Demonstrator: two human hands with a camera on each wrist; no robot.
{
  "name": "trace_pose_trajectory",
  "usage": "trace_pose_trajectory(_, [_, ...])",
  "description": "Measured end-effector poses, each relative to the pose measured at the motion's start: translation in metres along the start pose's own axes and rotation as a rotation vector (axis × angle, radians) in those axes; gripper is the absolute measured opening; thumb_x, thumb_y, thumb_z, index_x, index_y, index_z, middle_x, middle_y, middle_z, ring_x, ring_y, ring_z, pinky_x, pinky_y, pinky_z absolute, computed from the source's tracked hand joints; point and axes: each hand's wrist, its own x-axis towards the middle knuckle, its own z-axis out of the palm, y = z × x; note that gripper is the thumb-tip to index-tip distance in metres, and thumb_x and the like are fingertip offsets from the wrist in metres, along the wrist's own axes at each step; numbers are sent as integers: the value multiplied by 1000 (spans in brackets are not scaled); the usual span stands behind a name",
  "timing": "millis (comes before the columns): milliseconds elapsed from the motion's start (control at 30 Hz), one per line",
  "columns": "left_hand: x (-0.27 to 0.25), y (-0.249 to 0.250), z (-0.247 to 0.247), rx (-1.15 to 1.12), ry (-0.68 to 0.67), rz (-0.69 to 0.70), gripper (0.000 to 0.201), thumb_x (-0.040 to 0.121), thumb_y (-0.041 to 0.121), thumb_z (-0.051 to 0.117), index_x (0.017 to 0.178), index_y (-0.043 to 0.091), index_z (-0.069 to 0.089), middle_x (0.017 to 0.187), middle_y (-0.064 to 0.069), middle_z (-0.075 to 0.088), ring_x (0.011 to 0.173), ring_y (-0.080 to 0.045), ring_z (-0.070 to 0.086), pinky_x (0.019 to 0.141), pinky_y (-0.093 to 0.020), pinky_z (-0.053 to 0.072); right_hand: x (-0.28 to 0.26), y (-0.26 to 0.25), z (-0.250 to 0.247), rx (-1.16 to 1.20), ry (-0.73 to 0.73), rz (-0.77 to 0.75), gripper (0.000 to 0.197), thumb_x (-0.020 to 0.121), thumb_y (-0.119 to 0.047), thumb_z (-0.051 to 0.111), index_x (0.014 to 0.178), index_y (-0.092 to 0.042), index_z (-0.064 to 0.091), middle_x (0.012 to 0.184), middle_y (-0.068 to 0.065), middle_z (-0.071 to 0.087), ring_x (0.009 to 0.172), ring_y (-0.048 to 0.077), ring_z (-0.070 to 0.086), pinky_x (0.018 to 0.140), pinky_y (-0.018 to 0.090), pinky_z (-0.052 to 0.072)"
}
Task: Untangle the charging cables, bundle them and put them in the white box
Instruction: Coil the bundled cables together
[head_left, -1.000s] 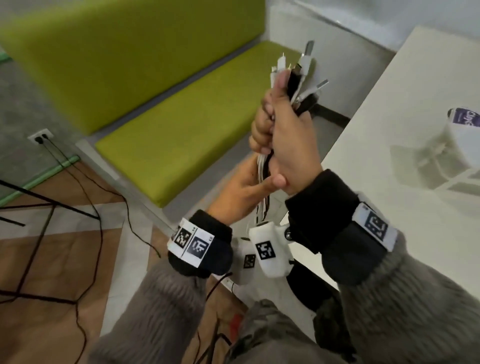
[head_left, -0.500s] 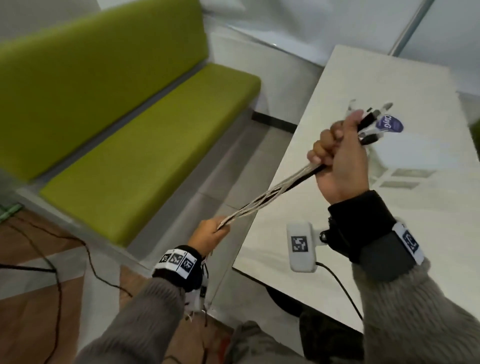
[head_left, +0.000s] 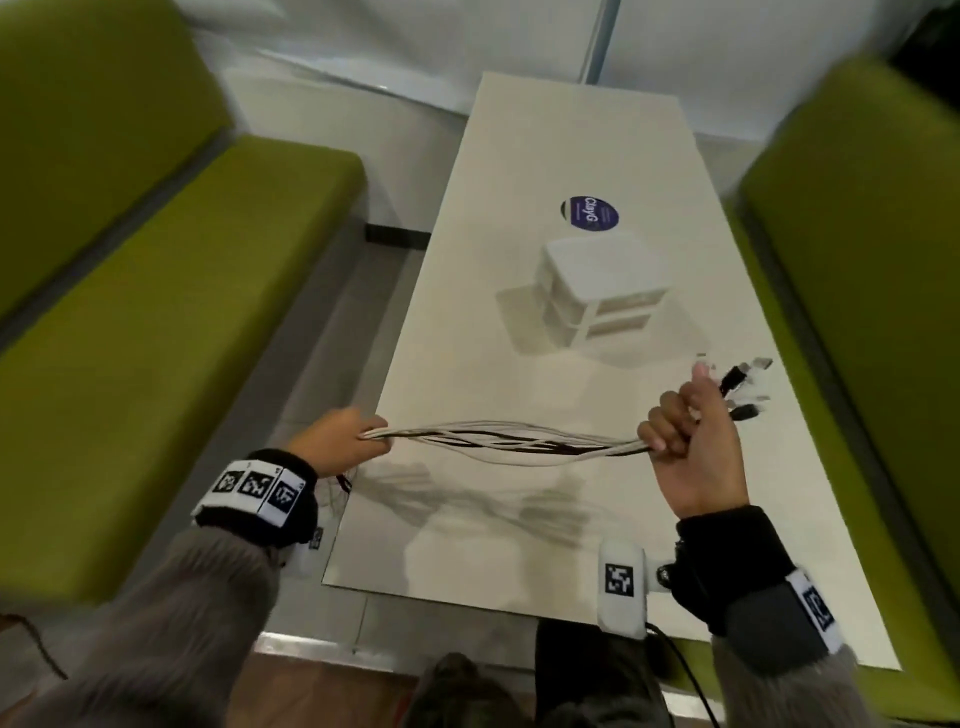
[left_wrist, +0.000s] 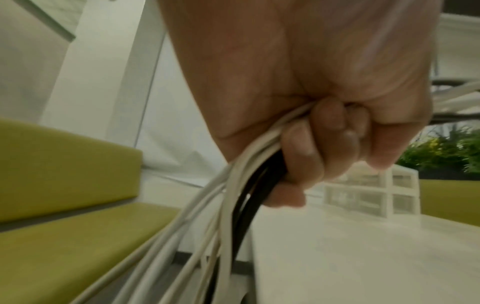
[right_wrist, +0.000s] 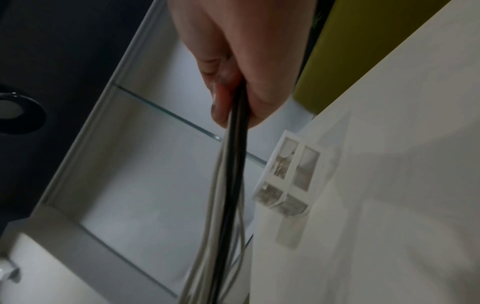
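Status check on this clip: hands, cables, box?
Left hand and right hand grip the cables, stretched between them above the table. White box beyond, nothing blocking it.

We held the cables stretched between our left hand and right hand. Their plugs stuck out above our right fist. The white box sat beyond.

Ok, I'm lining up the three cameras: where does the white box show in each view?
Head: the white box stands mid-table, beyond the stretched cables, just this side of a round purple sticker.
Left wrist: white box at right of centre, behind the left hand.
Right wrist: white box right of centre, tilted, beside the hanging cables.
Shared landmark: the pale table.
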Motion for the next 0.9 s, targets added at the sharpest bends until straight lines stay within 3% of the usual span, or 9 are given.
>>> trace_pose_trajectory(100, [11,32,3,104,1,22,29,91,27,54,65,15,47,59,2,44,56,-13,40,53,-25,30,8,-8,-33,19,85,-16,48,101,-29,44,56,-23,26,45,-9,18,35,7,16,36,19,18])
trace_pose_trajectory(200, [25,54,28,331,-53,29,31,91,41,51,68,23,43,76,2,45,83,-20,46,70,-30,38,20,-8,-63,5,145,-23,46,101,-31,43,60,-23,23,44,-10,17,34,6,15,34,19,16])
trace_pose_trajectory(267, [31,62,43,490,-48,18,25,88,49,52,83,24,53,93,0,47,103,-23,44,84,-35,39,27,-2,-79,0,160,-28,46,102,-33,42,61,-24,22,43,-10,17,34,6,14,34,18,16])
trace_pose_trajectory(333, [32,70,53,483,-47,12,40,80,53,61,108,25,57,113,-2,50,111,-24,41,92,-36,36,34,2,-93,19,171,-37,46,102,-32,41,62,-23,22,43,-10,17,34,6,14,34,18,16])
trace_pose_trajectory(467, [12,111,74,431,53,70,103,62,68,68,144,26,21,146,1,28,136,-23,21,115,-46,10,38,1,-118,120,164,-45,48,102,-34,40,59,-23,23,44,-9,16,37,8,15,37,19,20])
trace_pose_trajectory(633, [6,226,133,517,209,428,85,90,48,49,149,13,-2,158,-2,3,145,-15,1,118,-35,-6,39,2,-126,124,157,-30,45,101,-37,44,61,-21,31,49,-6,22,41,11,25,48,22,39])
trace_pose_trajectory(700, [15,266,162,461,131,485,76,94,32,47,148,8,-1,157,-7,6,145,-18,4,118,-34,-3,37,6,-128,96,159,-34,43,101,-37,44,63,-20,36,50,-5,29,46,12,36,62,26,48])
trace_pose_trajectory(800, [37,292,187,155,24,468,75,88,24,54,147,8,11,148,-12,32,136,-27,30,116,-36,16,28,7,-129,-46,186,-21,37,96,-45,50,75,-15,53,67,0,52,73,17,57,78,34,50])
trace_pose_trajectory(900, [41,296,195,-110,-20,550,69,84,21,59,144,20,25,137,4,47,123,-14,48,109,-33,35,16,4,-124,-225,225,-9,48,93,-51,52,124,-14,58,116,3,65,108,18,61,93,37,49])
